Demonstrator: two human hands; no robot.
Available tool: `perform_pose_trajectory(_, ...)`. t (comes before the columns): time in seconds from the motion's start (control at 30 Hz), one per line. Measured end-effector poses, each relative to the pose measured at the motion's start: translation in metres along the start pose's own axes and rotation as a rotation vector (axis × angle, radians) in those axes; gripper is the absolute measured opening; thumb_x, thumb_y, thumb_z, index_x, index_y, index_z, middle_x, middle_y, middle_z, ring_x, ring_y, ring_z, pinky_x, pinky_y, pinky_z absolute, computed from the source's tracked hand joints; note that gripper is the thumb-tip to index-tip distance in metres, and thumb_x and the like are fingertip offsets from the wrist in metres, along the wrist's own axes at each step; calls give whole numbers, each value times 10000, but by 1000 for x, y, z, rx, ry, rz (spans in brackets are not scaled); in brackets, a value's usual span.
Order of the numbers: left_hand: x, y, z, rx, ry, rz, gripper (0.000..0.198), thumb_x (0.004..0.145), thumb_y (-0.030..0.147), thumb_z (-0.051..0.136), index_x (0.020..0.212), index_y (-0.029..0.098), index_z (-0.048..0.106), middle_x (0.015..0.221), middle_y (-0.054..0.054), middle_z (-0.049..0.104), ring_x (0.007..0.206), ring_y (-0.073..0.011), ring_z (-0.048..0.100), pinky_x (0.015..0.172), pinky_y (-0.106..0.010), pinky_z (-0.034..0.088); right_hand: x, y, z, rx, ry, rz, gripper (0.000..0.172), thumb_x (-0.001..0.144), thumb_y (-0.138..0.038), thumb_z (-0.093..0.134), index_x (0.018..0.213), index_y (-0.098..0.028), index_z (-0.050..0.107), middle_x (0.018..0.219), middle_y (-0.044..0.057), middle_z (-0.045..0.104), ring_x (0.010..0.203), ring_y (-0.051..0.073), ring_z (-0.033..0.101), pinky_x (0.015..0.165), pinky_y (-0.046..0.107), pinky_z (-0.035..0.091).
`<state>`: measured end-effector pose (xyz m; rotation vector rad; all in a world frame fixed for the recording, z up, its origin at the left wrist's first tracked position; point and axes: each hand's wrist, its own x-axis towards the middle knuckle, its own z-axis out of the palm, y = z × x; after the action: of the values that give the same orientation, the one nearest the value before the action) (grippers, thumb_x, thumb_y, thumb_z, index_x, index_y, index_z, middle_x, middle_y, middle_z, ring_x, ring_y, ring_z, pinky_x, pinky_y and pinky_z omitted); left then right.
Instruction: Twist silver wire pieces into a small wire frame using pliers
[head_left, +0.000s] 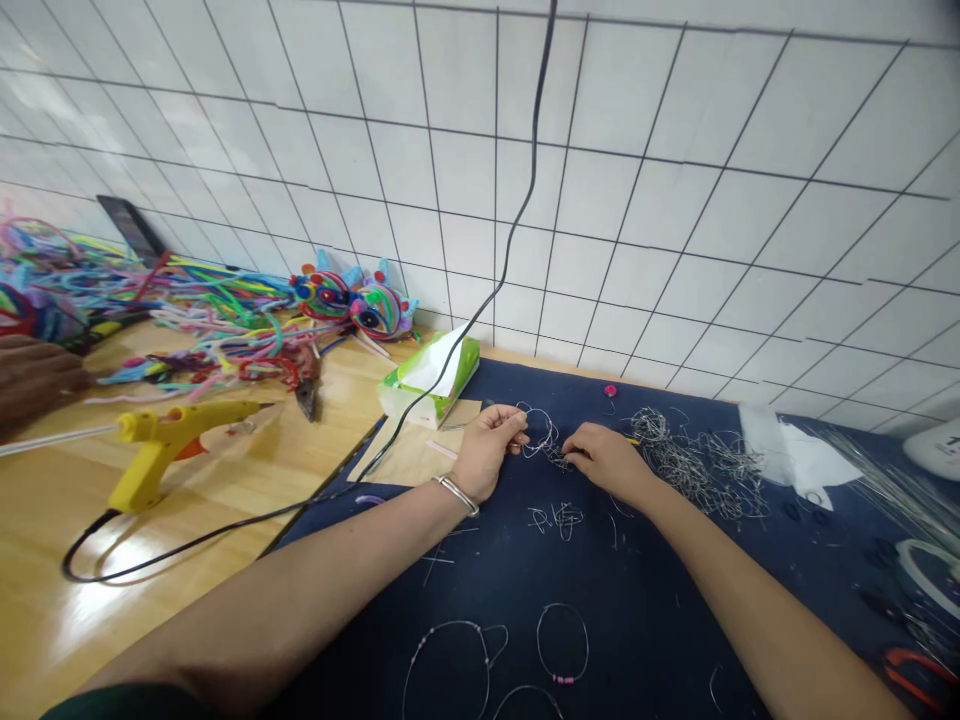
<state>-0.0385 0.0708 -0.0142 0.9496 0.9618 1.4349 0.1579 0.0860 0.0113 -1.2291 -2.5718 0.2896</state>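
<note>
My left hand (491, 450), with a silver bangle (457, 494) at its wrist, pinches a thin wire loop (541, 411) carrying small beads. Just to the right, the fingers of my right hand (606, 458) are pinched together at a small tangle of silver wire (556, 457); exactly what lies between the fingertips is hidden. On the dark blue mat (622, 620) nearer me lie a wire ring with pink beads (562, 645) and a larger beaded wire ring (448, 625). A few bent wire pieces (562, 519) rest below my hands.
A big heap of tangled wire (697, 465) lies right of my hands. A tissue box (431, 380) stands behind my left hand. Leftward are a yellow glue gun (161, 445) with its black cord (225, 527), pliers (306, 390), colourful pipe cleaners (217, 300) and another person's hand (37, 380).
</note>
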Motion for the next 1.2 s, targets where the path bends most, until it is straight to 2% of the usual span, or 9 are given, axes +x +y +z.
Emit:
perform_pose_trajectory(0.23,0,0,0,-2,2,3,249,679,346,619,794,137,549,718,-18,578,557,-72,541,471,-175,376,0,-2,-11,195,46,66,175,777,-302,483,798,-243,646,803,-6,619,728,114,545,693,239,399)
perform_pose_trajectory(0.43,0,0,0,1,1,4,249,676,344,622,794,138,546,710,-13,573,559,-72,540,473,-175,376,0,-9,-17,366,18,172,207,761,-346,477,809,-235,646,755,-25,636,668,108,550,621,221,401)
perform_pose_trajectory(0.6,0,-2,-1,4,-10,7,234,694,337,610,803,141,543,726,-14,564,573,-73,539,475,-172,374,0,-11,-18,334,54,161,192,751,-322,484,772,-230,651,785,-19,639,714,114,556,664,231,397)
perform_pose_trajectory(0.77,1,-2,-1,6,-4,7,240,693,341,610,815,144,544,733,-17,565,575,-75,538,476,-172,373,0,-9,-22,342,-11,182,205,763,-348,467,792,-235,635,725,-28,627,647,106,545,599,224,391)
perform_pose_trajectory(0.93,1,0,0,8,0,3,241,686,344,615,800,143,547,721,-16,570,567,-75,539,476,-175,376,0,-8,-20,218,51,117,183,768,-310,467,766,-240,637,801,-18,633,727,113,550,677,239,393)
perform_pose_trajectory(1.2,0,0,0,6,2,6,244,682,345,615,797,140,551,726,-22,575,567,-74,540,477,-178,378,0,-3,-13,122,49,62,176,787,-299,462,789,-245,629,798,-16,625,723,116,541,693,244,391)
